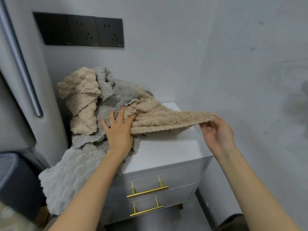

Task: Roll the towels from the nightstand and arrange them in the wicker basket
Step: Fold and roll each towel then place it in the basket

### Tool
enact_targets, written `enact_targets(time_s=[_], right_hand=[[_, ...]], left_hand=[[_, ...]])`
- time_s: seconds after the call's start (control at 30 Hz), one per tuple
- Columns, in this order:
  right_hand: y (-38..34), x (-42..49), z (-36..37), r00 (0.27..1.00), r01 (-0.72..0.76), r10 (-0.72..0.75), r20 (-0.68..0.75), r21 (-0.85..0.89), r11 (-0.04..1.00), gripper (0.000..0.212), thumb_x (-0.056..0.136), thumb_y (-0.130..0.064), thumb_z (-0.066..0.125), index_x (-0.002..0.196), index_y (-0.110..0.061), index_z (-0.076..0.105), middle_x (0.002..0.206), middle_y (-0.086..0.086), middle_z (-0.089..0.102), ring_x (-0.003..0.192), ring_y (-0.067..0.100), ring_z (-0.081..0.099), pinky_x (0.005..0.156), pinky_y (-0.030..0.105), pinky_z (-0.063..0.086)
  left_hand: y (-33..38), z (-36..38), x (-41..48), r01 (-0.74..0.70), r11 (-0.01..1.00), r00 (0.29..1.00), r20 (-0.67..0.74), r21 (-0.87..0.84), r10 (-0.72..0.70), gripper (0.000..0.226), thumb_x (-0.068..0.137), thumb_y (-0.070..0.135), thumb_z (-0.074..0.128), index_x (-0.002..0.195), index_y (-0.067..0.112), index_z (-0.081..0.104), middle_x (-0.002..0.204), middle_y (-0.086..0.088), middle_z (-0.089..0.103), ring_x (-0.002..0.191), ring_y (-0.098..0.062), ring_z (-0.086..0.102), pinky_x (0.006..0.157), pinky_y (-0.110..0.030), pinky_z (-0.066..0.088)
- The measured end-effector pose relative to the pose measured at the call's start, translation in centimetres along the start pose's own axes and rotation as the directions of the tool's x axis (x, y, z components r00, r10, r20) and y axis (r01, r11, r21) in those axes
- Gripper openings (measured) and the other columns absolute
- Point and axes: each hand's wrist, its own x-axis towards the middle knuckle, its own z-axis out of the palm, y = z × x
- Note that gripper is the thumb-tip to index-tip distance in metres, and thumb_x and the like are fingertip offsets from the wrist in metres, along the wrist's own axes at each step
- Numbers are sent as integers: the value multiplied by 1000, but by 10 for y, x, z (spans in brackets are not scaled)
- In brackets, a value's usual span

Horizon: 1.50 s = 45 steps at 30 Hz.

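A heap of fluffy towels lies on the white nightstand (168,147). A beige towel (166,119) is stretched out to the right above the top. My right hand (216,132) pinches its far corner, held up off the surface. My left hand (119,129) lies on the heap, its fingers spread over a grey towel (120,94) and its thumb side holding the beige towel's near end. Another beige towel (81,100) is piled against the wall at the left. A pale grey towel (71,174) hangs over the nightstand's left edge. No wicker basket is in view.
The nightstand has two drawers with gold bar handles (147,190). A black socket panel (80,30) sits on the grey wall behind. A padded grey headboard (20,80) stands at the left, with a dark blue object (15,180) below it.
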Motion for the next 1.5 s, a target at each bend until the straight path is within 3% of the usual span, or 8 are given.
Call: enact_targets(time_s=[0.33,0.47,0.6,0.87,1.07,1.23,1.37,1.5], right_hand=[[-19,7,-27,983,155,-153,-99,6,988,20,94,6,33,92,-4,50,72,6,62,76,21,62,74,33,59],[-14,15,-47,920,151,-247,-306,-305,940,33,87,2,34,116,5,48,100,18,58,86,27,60,73,36,56],[-21,4,-61,897,75,-343,-278,-669,740,21,81,3,32,79,-10,49,76,7,48,61,18,45,44,17,38],[-22,-13,-70,999,-23,-20,-26,-989,143,21,99,-21,34,103,-14,54,93,-5,55,80,12,50,69,31,40],[-16,-4,-78,991,-32,129,-45,-995,-97,31,98,-40,42,86,-12,50,78,-2,53,68,13,50,62,31,38],[-17,-2,-81,910,-159,355,-212,-972,-174,44,89,-37,60,120,-7,50,107,4,60,90,17,60,65,26,48],[-24,-6,-79,899,-153,373,-231,-962,-228,23,88,-27,63,89,-6,54,79,3,55,63,13,53,46,21,38],[-33,-9,-83,958,-89,257,-128,-984,-156,32,86,-15,60,61,-11,41,59,3,44,52,15,42,47,25,33]], left_hand=[[17,0,-3,-6,984,992,125,175,-16,68,92,10,51,150,29,20,158,-15,-12,144,-40,-12,111,-66,-2],[23,-4,-6,-34,974,988,157,226,-1,65,92,8,49,149,23,23,156,-20,-15,143,-40,-16,111,-65,-5],[22,-8,-8,-22,983,981,195,180,-14,62,93,8,45,149,22,24,157,-21,-14,144,-39,-15,112,-64,-3],[53,-14,-31,-218,916,975,-29,-335,222,31,94,13,53,125,14,57,153,-20,20,143,-35,7,117,-50,8],[74,-21,-55,-39,981,893,434,-189,119,72,88,67,38,135,13,39,130,-17,40,122,-31,33,96,-37,35],[71,-12,-59,16,983,869,490,-181,76,72,84,73,37,115,9,49,119,-14,49,114,-30,41,89,-37,38],[65,-5,-57,-14,959,868,473,-281,151,47,86,60,49,63,19,53,78,-3,57,92,-24,51,88,-36,37],[64,-13,-57,79,818,872,438,-570,221,34,91,39,57,72,12,49,69,-6,58,68,-23,54,69,-35,41]])
